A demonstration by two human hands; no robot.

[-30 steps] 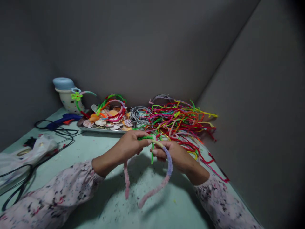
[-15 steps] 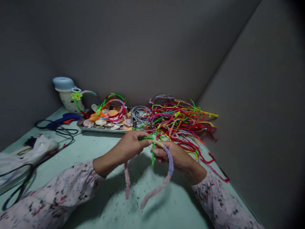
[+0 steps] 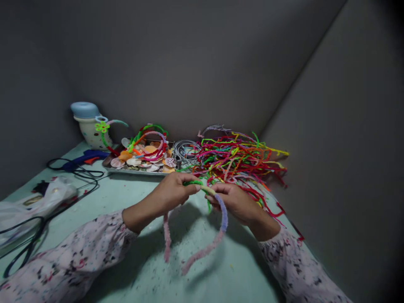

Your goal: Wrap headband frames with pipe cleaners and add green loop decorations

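Note:
A fuzzy headband wrapped in pipe cleaner (image 3: 224, 214) arches between my hands above the table, its two pink ends hanging down. Its colours run from pink through lilac and pale yellow to green. My left hand (image 3: 176, 189) is closed on the green stretch near the top. On the other side, my right hand (image 3: 233, 201) pinches by the pale yellow part, with a loose green pipe cleaner (image 3: 208, 206) dangling under its fingertips. The fingers partly hide where the green strand meets the band.
A metal tray (image 3: 139, 171) of seashells and wrapped hoops stands behind my left hand. Coiled grey wire hoops (image 3: 186, 152) and a tangled heap of pipe cleaners (image 3: 243, 155) lie right of it. Leftward are a blue-lidded bottle (image 3: 91, 126), a blue glue gun (image 3: 83, 159), black cable and a plastic bag (image 3: 59, 191).
My right hand has shifted slightly right and up, and its fingers have closed nearer the band. The dangling green end has moved right and less of it shows.

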